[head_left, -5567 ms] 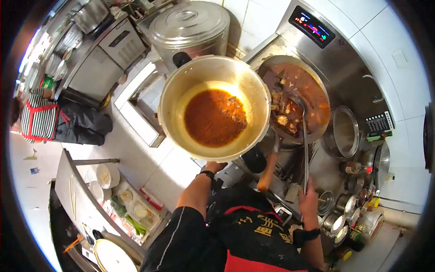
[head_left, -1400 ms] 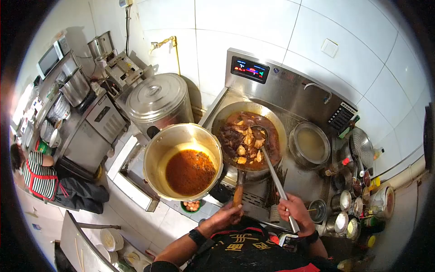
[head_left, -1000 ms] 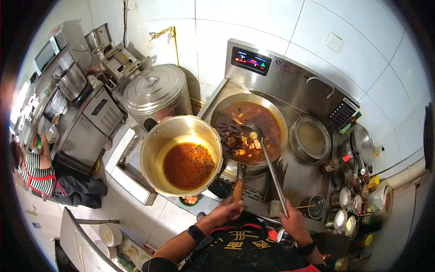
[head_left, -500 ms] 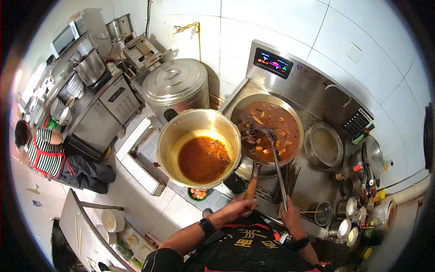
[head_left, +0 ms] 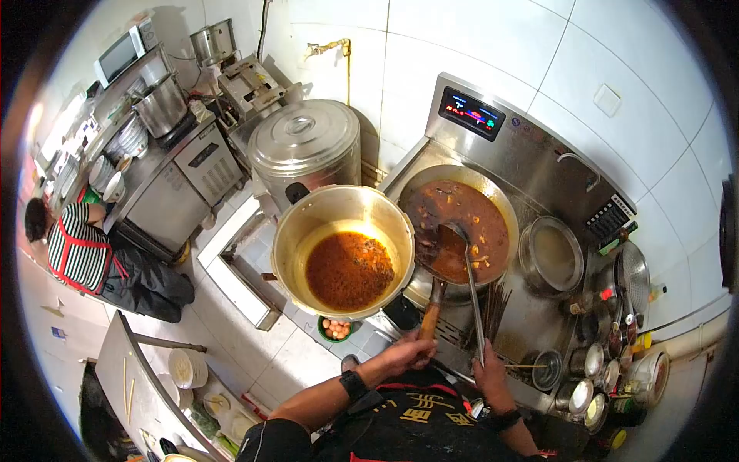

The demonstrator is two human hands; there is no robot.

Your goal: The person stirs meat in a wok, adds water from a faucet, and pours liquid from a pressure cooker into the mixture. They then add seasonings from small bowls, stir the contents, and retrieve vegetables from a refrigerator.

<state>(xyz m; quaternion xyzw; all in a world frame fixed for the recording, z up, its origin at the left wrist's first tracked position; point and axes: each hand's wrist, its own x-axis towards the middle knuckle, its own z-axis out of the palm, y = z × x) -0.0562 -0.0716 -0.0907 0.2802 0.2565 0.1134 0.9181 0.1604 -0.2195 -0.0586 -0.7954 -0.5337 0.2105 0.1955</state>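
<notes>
My left hand [head_left: 409, 354] is closed around the wooden handle [head_left: 432, 317] of a wok [head_left: 502, 202]. Brown-red stew [head_left: 454, 202] with chunks floating in it fills much of the wok. My right hand [head_left: 493, 377] grips the long metal handle of a ladle [head_left: 472, 296], and the ladle's bowl is partly sunk in the stew. Left of the wok, close to its rim, stands a deep metal pot [head_left: 286, 258] with reddish, oily liquid [head_left: 348, 271] at its bottom.
A lidded metal drum [head_left: 304, 135] stands behind the pot. Right of the wok are a metal basin [head_left: 552, 254], a strainer [head_left: 633, 269] and several seasoning containers [head_left: 585, 393]. A bowl of eggs [head_left: 336, 329] sits below the pot. Another person [head_left: 81, 246] is at the far left counter.
The ladle bowl has shifted slightly within the stew and its rim shows more clearly. Chunks at the wok's left side are less visible. The whole view has moved a little. Both hands keep their grips.
</notes>
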